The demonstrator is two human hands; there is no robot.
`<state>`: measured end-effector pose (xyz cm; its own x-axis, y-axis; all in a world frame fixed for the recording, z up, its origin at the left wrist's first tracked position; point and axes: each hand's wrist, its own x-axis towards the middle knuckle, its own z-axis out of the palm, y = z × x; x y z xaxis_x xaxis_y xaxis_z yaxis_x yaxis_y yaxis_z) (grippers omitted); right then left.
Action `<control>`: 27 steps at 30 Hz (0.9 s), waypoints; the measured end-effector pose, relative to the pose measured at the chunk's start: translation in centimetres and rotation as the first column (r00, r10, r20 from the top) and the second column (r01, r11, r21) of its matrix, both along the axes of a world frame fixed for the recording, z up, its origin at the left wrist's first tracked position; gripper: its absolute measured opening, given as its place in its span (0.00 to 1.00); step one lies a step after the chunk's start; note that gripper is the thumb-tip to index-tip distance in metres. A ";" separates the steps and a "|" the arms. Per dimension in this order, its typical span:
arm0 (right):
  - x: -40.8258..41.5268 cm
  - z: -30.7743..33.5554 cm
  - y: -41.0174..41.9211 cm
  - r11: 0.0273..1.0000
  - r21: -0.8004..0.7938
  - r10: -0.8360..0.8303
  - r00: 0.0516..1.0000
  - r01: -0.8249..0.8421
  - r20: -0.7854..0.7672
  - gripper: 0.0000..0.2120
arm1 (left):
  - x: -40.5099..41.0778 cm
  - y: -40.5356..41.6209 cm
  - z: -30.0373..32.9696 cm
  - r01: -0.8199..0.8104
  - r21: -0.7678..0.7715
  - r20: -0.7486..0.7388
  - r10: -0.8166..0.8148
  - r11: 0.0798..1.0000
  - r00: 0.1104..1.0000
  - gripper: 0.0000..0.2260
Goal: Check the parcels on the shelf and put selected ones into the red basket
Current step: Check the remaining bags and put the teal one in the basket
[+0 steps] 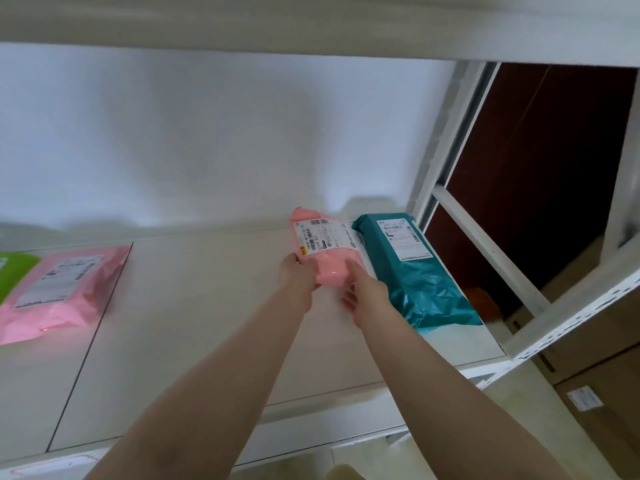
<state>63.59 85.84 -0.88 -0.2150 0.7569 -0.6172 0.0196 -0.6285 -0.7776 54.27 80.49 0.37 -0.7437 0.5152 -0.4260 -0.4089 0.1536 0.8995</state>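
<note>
A small pink parcel [325, 252] with a white barcode label is tilted up over the white shelf board [194, 306], near the back. My left hand [298, 275] grips its lower left edge and my right hand [363, 289] holds its lower right corner from below. Right beside it lies a teal parcel [415, 271] with a white label, flat on the shelf. At the far left lies a larger pink parcel [59, 292], and a green parcel [17, 271] shows at the left edge. No red basket is in view.
A white shelf frame [568, 327] with a crossbar closes the right end; behind it are a dark brown panel [536, 168] and cardboard boxes [595, 393]. The upper shelf [311, 26] hangs close overhead. A lower shelf level [363, 448] shows below.
</note>
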 end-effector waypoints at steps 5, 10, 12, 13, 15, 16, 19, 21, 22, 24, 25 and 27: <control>-0.6 1.4 -0.5 0.995 0.076 0.075 0.970 -0.058 -0.233 0.13 | -3.1 -3.8 0.7 0.105 0.164 0.000 -0.106 0.981 0.994 0.15; -2.1 1.5 -2.2 0.948 0.200 0.302 0.895 -0.246 -0.329 0.18 | -6.2 -8.8 1.1 0.154 0.306 0.028 -0.171 0.940 0.985 0.16; -3.2 1.6 -3.5 0.916 0.256 0.380 0.869 -0.308 -0.317 0.17 | -7.4 -10.7 1.2 0.149 0.337 0.035 -0.170 0.930 0.985 0.17; -3.9 1.8 -4.2 0.907 0.271 0.400 0.862 -0.323 -0.312 0.15 | -7.9 -11.6 1.3 0.147 0.347 0.031 -0.167 0.926 0.985 0.17; -5.2 2.2 -5.8 0.896 0.289 0.420 0.853 -0.336 -0.310 0.12 | -8.9 -13.3 1.6 0.138 0.360 0.021 -0.156 0.923 0.988 0.17; -5.8 2.3 -6.6 0.895 0.291 0.423 0.851 -0.339 -0.311 0.11 | -9.5 -14.1 1.7 0.133 0.364 0.018 -0.150 0.922 0.989 0.17; -7.9 2.4 -9.1 0.893 0.290 0.427 0.850 -0.343 -0.308 0.10 | -11.2 -16.9 2.0 0.123 0.375 0.019 -0.141 0.919 0.990 0.16; -9.6 2.5 -11.1 0.899 0.273 0.419 0.854 -0.343 -0.308 0.10 | -12.6 -19.0 2.1 0.120 0.382 0.026 -0.141 0.916 0.990 0.16; -10.3 2.5 -12.0 0.901 0.264 0.417 0.855 -0.343 -0.310 0.10 | -13.1 -20.0 2.1 0.120 0.387 0.032 -0.143 0.914 0.989 0.17; -11.9 2.5 -14.0 0.903 0.248 0.417 0.852 -0.350 -0.315 0.09 | -14.4 -21.9 2.2 0.122 0.397 0.038 -0.149 0.910 0.988 0.17; -12.7 2.5 -15.0 0.903 0.244 0.418 0.851 -0.353 -0.317 0.09 | -15.0 -23.0 2.2 0.121 0.400 0.034 -0.146 0.909 0.989 0.17; -14.0 2.5 -17.0 0.908 0.235 0.411 0.852 -0.348 -0.325 0.09 | -16.1 -24.8 2.2 0.118 0.393 0.013 -0.134 0.912 0.991 0.16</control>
<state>49.55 68.88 1.65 -0.6880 0.6523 -0.3180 -0.0689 -0.4949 -0.8662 38.14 55.73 2.61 -0.6485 0.7349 -0.1983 -0.4447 -0.1545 0.8822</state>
